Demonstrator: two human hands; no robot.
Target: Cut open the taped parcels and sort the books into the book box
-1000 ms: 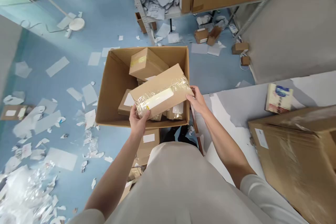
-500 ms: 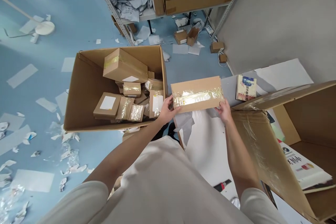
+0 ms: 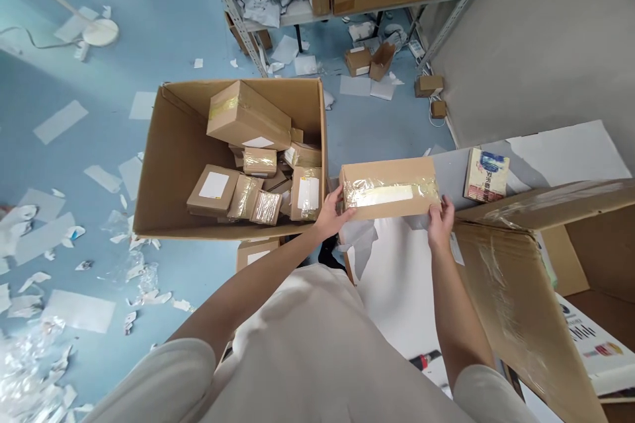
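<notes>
Between my two hands is a long brown cardboard box, with shiny clear tape and a white label on its near face. My left hand grips its left end, and my right hand has hold of the right end. The box is above the near edge of a grey and white table. Just left of my left hand stands a large open carton with several taped parcels inside. A bigger taped box lies tilted on top of them.
To the right, an open carton holds books. A worn book lies on the table behind it. A red and black tool lies near my right forearm. Ahead stands a metal shelf; paper scraps litter the blue floor.
The view has shifted, so the surroundings sit further right in it. Both hands still hold the box, which has tipped slightly so that more of its top shows.
</notes>
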